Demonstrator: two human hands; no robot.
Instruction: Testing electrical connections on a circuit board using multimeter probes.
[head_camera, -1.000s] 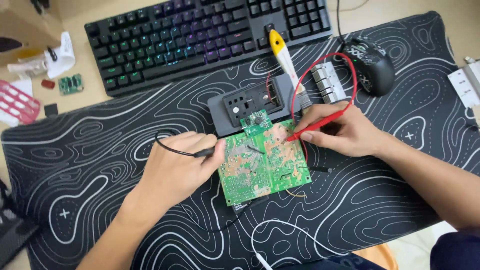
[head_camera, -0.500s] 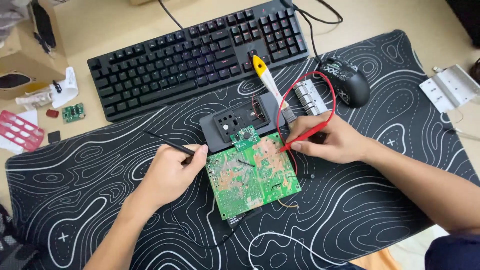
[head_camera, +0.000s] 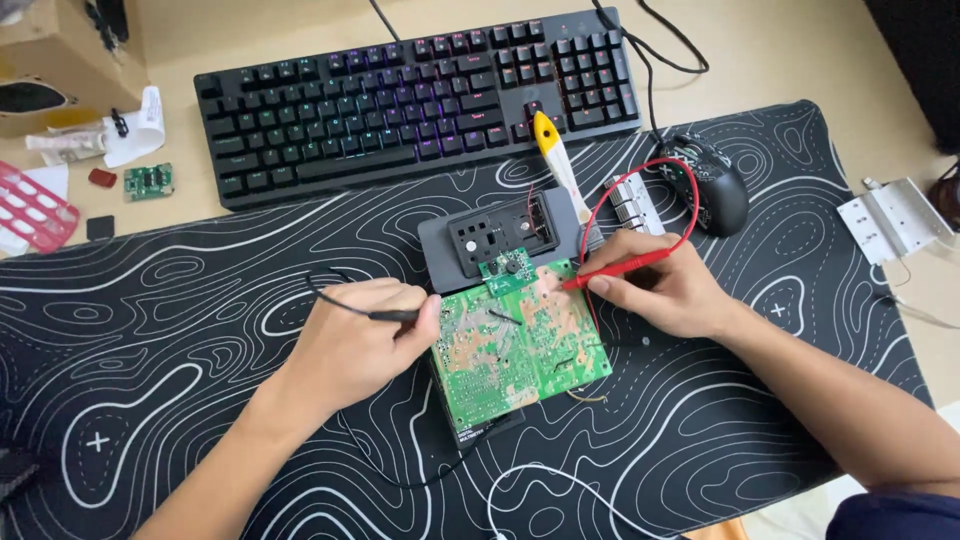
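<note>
At far left, a cardboard box (head_camera: 50, 70) and small green board (head_camera: 149, 181) sit on the pale tabletop (head_camera: 800, 50). A black contour-patterned mat (head_camera: 200, 350) fills the lower frame. The left hand (head_camera: 350, 345) pinches a black probe (head_camera: 400, 315) at centre, touching the green circuit board (head_camera: 520, 345). The right hand (head_camera: 665, 290) grips a red probe (head_camera: 615, 268) on its upper edge. Keyboard (head_camera: 420, 95) above, mouse (head_camera: 712, 182) upper right.

Mat (head_camera: 200, 400) open leftward (keyboard (head_camera: 420, 95) blocks behind).
</note>
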